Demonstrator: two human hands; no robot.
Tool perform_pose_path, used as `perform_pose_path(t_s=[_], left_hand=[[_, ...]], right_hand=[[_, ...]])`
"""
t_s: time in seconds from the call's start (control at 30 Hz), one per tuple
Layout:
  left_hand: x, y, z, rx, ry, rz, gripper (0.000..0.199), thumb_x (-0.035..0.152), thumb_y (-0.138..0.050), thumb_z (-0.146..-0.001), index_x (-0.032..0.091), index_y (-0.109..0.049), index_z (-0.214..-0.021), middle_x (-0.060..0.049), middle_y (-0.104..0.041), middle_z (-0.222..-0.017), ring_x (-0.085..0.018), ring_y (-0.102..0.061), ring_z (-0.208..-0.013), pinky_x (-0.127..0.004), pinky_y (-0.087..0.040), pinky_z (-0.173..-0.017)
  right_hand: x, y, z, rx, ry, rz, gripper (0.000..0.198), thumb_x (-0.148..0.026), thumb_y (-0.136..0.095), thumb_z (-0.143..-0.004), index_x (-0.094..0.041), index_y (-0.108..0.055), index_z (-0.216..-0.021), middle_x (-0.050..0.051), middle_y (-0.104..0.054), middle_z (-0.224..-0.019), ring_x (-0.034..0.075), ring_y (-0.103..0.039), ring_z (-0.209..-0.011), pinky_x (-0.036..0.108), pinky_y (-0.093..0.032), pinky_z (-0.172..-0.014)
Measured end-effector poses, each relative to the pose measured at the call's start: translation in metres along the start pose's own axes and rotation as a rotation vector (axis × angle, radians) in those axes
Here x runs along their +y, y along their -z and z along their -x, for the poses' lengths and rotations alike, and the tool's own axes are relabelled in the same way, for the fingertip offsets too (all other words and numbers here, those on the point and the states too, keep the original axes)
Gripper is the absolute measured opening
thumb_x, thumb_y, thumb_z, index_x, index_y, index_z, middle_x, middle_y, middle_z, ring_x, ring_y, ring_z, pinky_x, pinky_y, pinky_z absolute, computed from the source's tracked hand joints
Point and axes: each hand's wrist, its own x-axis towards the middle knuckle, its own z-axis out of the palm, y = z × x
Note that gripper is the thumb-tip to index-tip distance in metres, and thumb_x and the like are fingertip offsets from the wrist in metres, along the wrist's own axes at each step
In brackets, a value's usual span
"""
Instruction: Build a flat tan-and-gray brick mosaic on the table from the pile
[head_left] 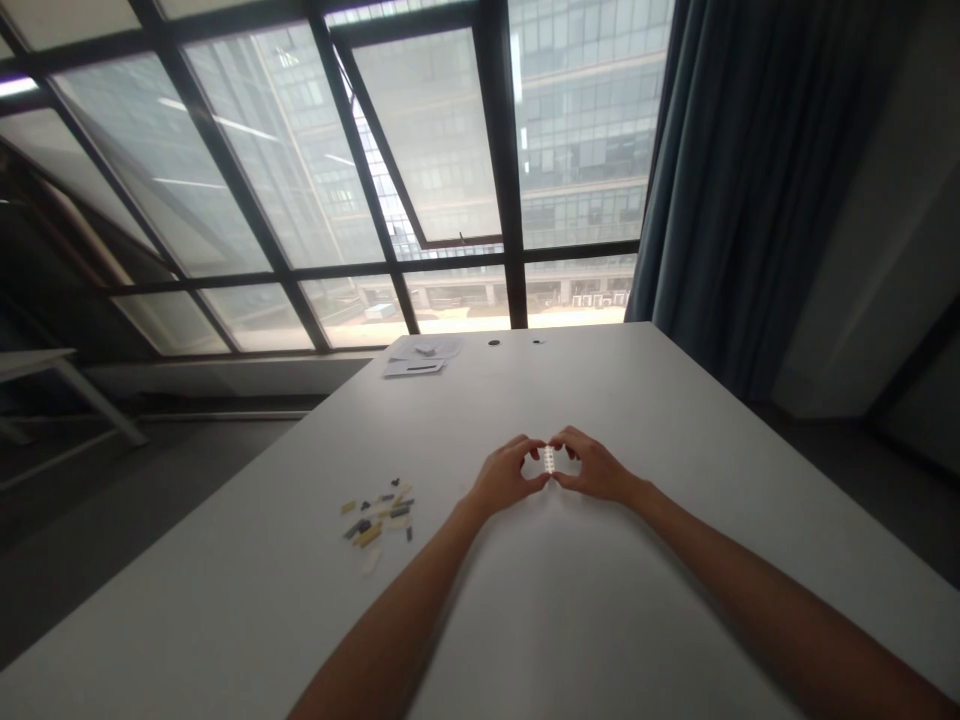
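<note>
- White studded piece [549, 460] over the desk [637, 390]; I can't make out its underside.
- My left hand [504, 475] and right hand [598, 470] curve inward, each grip pinching one side of it.

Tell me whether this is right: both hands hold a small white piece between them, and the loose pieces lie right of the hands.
Not quite: in the head view, the loose pieces lie to the left of the left hand and right hand, which do hold the small white piece between them.
</note>
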Motion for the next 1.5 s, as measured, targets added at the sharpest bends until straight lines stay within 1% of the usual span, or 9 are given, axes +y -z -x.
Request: perform_pose_path(t_s=[0.1,0.2,0.3,0.43,0.57,0.9,1.23,1.5], left_hand=[[-0.008,-0.012,-0.001,0.008,0.006,0.02,0.042,0.031,-0.074,-0.076,0.026,-0.066,-0.117,0.0,-0.065,-0.097,-0.01,-0.052,-0.066,-0.023,-0.045,-0.065],[-0.012,-0.019,0.003,0.011,0.016,0.042,0.043,0.029,-0.072,-0.077,0.026,-0.065,-0.119,0.0,-0.065,-0.099,-0.009,-0.052,-0.065,-0.023,-0.045,-0.064],[-0.014,-0.02,0.007,0.019,0.028,0.055,0.043,0.027,-0.071,-0.077,0.026,-0.065,-0.12,0.0,-0.065,-0.1,-0.009,-0.052,-0.066,-0.024,-0.045,-0.065],[-0.017,-0.02,0.009,0.029,0.042,0.048,0.04,0.028,-0.072,-0.077,0.025,-0.066,-0.117,-0.001,-0.065,-0.1,-0.01,-0.053,-0.066,-0.024,-0.046,-0.067],[-0.019,-0.022,0.011,0.035,0.051,0.049,0.042,0.026,-0.071,-0.078,0.026,-0.065,-0.119,0.0,-0.065,-0.1,-0.01,-0.053,-0.066,-0.024,-0.046,-0.066],[-0.017,-0.021,0.015,0.029,0.053,0.048,0.043,0.029,-0.07,-0.08,0.025,-0.064,-0.122,-0.001,-0.065,-0.101,-0.01,-0.053,-0.067,-0.024,-0.046,-0.067],[-0.011,-0.017,0.018,0.023,0.065,0.017,0.043,0.029,-0.07,-0.08,0.026,-0.065,-0.123,-0.001,-0.065,-0.098,-0.01,-0.053,-0.066,-0.024,-0.046,-0.067],[-0.011,-0.016,0.019,0.015,0.079,0.003,0.045,0.031,-0.07,-0.083,0.027,-0.064,-0.127,0.0,-0.066,-0.097,-0.01,-0.054,-0.068,-0.024,-0.046,-0.067]], right_hand=[[0.011,-0.006,0.0,0.002,-0.019,-0.001,0.037,-0.014,-0.073,-0.071,-0.021,-0.062,-0.106,0.002,-0.058,-0.094,0.014,-0.05,-0.074,0.029,-0.045,-0.07],[0.017,-0.014,0.002,0.004,-0.034,-0.026,0.036,-0.013,-0.073,-0.071,-0.02,-0.062,-0.104,0.001,-0.057,-0.092,0.014,-0.05,-0.074,0.028,-0.045,-0.07],[0.019,-0.02,0.003,0.003,-0.038,-0.053,0.036,-0.012,-0.072,-0.071,-0.02,-0.062,-0.105,0.001,-0.057,-0.093,0.014,-0.05,-0.074,0.027,-0.044,-0.069],[0.02,-0.026,0.003,0.02,-0.055,-0.073,0.036,-0.012,-0.071,-0.072,-0.02,-0.061,-0.105,0.001,-0.059,-0.093,0.014,-0.05,-0.073,0.028,-0.045,-0.069],[0.023,-0.031,0.004,0.016,-0.062,-0.068,0.039,-0.015,-0.071,-0.073,-0.021,-0.06,-0.11,0.001,-0.06,-0.092,0.013,-0.049,-0.071,0.028,-0.045,-0.069],[0.023,-0.031,0.006,-0.016,-0.084,-0.083,0.042,-0.018,-0.07,-0.074,-0.02,-0.059,-0.114,0.001,-0.062,-0.091,0.012,-0.05,-0.068,0.027,-0.045,-0.066],[0.025,-0.032,0.008,-0.009,-0.064,-0.067,0.041,-0.019,-0.07,-0.074,-0.02,-0.059,-0.113,0.001,-0.063,-0.091,0.012,-0.051,-0.068,0.027,-0.046,-0.067],[0.026,-0.032,0.007,-0.011,-0.065,-0.04,0.039,-0.02,-0.07,-0.075,-0.021,-0.059,-0.112,0.001,-0.064,-0.092,0.013,-0.052,-0.069,0.027,-0.045,-0.068]])
